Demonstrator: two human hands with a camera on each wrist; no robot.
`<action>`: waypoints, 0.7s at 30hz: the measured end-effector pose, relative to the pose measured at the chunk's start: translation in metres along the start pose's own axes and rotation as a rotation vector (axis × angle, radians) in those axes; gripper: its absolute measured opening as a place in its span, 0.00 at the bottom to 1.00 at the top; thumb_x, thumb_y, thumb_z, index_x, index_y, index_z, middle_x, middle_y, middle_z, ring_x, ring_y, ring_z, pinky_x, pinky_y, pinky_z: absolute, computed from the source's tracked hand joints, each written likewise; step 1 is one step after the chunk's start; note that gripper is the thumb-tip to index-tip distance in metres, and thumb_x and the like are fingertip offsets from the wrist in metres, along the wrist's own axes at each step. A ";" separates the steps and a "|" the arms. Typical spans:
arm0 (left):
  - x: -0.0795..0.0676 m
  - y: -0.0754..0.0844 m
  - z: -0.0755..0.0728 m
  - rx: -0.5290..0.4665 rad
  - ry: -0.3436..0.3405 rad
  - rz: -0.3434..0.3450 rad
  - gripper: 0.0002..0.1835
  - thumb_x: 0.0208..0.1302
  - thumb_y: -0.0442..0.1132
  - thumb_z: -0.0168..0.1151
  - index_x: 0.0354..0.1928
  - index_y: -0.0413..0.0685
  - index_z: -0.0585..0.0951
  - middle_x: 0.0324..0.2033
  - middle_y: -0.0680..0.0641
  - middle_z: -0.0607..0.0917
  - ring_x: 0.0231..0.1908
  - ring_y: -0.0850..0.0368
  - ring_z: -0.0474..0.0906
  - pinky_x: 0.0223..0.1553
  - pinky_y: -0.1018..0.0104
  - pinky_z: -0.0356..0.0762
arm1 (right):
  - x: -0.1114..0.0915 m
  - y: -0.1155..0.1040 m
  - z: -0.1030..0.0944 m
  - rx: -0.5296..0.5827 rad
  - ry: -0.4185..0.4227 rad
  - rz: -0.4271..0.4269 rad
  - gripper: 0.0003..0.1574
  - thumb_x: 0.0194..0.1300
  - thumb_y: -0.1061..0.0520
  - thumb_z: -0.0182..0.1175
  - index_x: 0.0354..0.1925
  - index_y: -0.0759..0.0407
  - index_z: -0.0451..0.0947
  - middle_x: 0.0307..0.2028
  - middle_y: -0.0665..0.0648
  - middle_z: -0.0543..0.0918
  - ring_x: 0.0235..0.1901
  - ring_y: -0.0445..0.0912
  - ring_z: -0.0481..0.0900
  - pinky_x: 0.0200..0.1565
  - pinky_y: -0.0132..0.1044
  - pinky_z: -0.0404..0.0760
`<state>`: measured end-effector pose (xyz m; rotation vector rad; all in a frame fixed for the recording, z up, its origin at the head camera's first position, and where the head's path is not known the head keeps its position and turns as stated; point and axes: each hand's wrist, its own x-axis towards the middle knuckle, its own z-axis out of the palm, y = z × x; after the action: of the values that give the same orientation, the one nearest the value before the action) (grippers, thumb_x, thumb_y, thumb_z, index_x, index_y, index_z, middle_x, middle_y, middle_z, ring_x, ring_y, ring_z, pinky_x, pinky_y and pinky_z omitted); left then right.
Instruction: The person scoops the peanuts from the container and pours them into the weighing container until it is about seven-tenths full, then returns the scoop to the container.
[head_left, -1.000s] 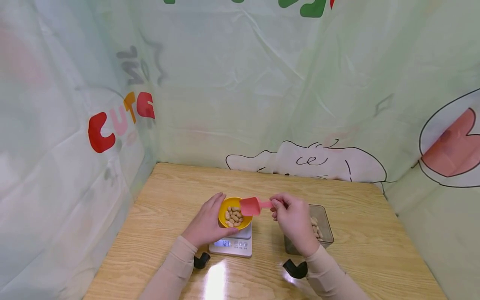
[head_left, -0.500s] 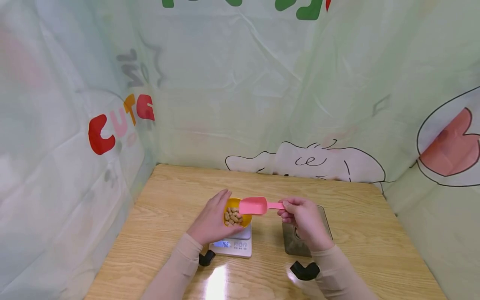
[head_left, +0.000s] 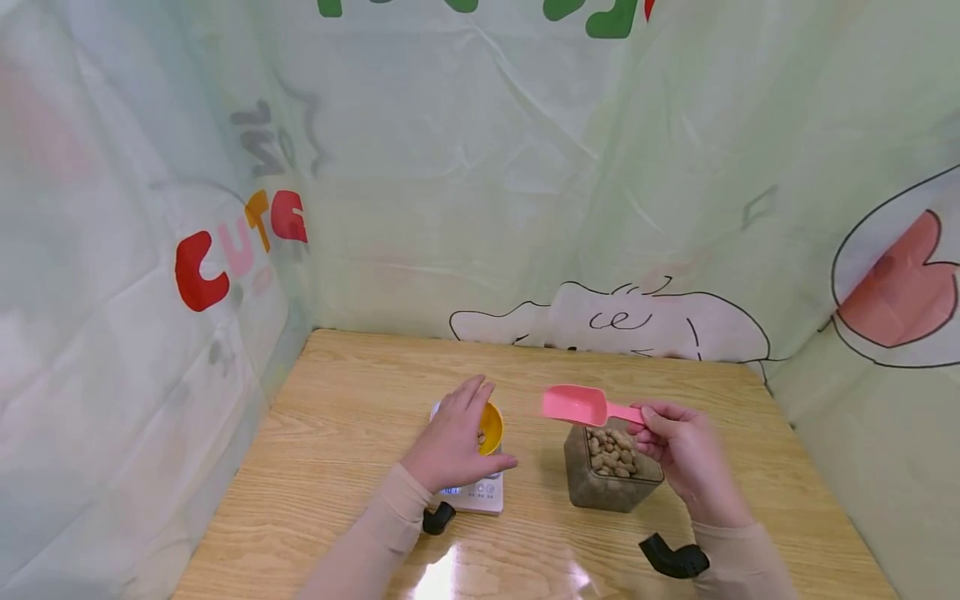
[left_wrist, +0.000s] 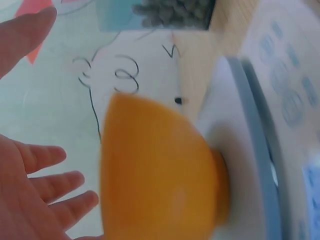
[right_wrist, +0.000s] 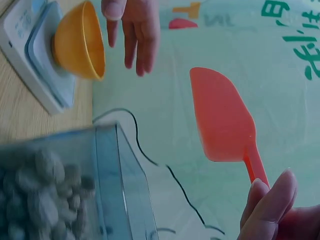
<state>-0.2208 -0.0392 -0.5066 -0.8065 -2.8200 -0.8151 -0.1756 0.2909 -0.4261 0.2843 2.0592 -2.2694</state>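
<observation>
My right hand (head_left: 686,454) pinches the handle of a pink scoop (head_left: 573,405), which hangs above a clear bin of peanuts (head_left: 613,454). In the right wrist view the scoop (right_wrist: 224,117) carries nothing that I can make out. A yellow bowl (head_left: 492,429) stands on a white digital scale (head_left: 483,497), and a few peanuts show inside it. Over the bowl's left side is my left hand (head_left: 457,446), fingers spread. The left wrist view shows those fingers apart from the bowl (left_wrist: 155,170). Part of the scale's display is hidden by the left hand.
A wooden table (head_left: 360,375) bears everything. Printed curtains (head_left: 465,183) hang behind it and along both sides. Black curved pieces (head_left: 673,557) stick out near both wrists.
My right hand has moved right with the scoop, from over the bowl to over the bin. The left hand has come off the bowl's side and shifted slightly right and up.
</observation>
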 end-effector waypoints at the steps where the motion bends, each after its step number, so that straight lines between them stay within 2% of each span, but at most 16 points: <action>1: 0.002 0.003 0.000 0.012 -0.001 0.009 0.62 0.60 0.72 0.72 0.85 0.45 0.57 0.85 0.43 0.59 0.84 0.43 0.58 0.83 0.43 0.61 | -0.002 0.000 -0.006 0.004 0.011 -0.006 0.24 0.84 0.60 0.53 0.35 0.44 0.90 0.25 0.48 0.90 0.23 0.34 0.84 0.30 0.26 0.87; 5: 0.009 0.017 0.003 0.043 0.020 0.053 0.62 0.60 0.71 0.73 0.85 0.43 0.58 0.84 0.43 0.60 0.83 0.44 0.60 0.82 0.43 0.64 | -0.011 0.001 -0.030 0.021 0.059 -0.001 0.25 0.84 0.60 0.54 0.34 0.42 0.91 0.25 0.48 0.91 0.23 0.35 0.84 0.31 0.27 0.88; 9: 0.015 0.031 0.008 0.057 0.013 0.070 0.63 0.59 0.72 0.73 0.86 0.46 0.55 0.85 0.44 0.58 0.83 0.45 0.60 0.83 0.43 0.63 | -0.020 0.001 -0.049 0.015 0.113 0.020 0.26 0.83 0.60 0.54 0.32 0.40 0.91 0.25 0.48 0.91 0.23 0.36 0.84 0.31 0.27 0.88; 15: 0.023 0.052 0.024 0.074 -0.027 0.109 0.66 0.60 0.76 0.70 0.88 0.50 0.50 0.87 0.46 0.54 0.85 0.46 0.57 0.83 0.44 0.61 | -0.031 0.004 -0.060 -0.085 0.278 -0.001 0.26 0.81 0.61 0.57 0.29 0.39 0.89 0.24 0.47 0.90 0.23 0.38 0.84 0.30 0.29 0.88; 18: 0.027 0.059 0.031 0.117 -0.032 0.138 0.67 0.60 0.79 0.66 0.88 0.50 0.50 0.87 0.46 0.54 0.85 0.47 0.56 0.83 0.47 0.62 | -0.035 0.008 -0.058 -0.168 0.345 -0.046 0.20 0.80 0.62 0.59 0.33 0.46 0.90 0.24 0.48 0.89 0.22 0.39 0.85 0.29 0.30 0.89; 21: 0.033 0.065 0.036 0.155 -0.044 0.159 0.67 0.60 0.82 0.62 0.88 0.50 0.49 0.87 0.46 0.53 0.85 0.48 0.56 0.83 0.49 0.62 | -0.037 0.012 -0.053 -0.344 0.398 -0.102 0.12 0.80 0.62 0.58 0.44 0.63 0.89 0.22 0.45 0.88 0.21 0.39 0.86 0.28 0.31 0.89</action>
<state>-0.2134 0.0412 -0.4992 -1.0191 -2.7689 -0.5547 -0.1326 0.3396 -0.4359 0.6640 2.6652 -1.9807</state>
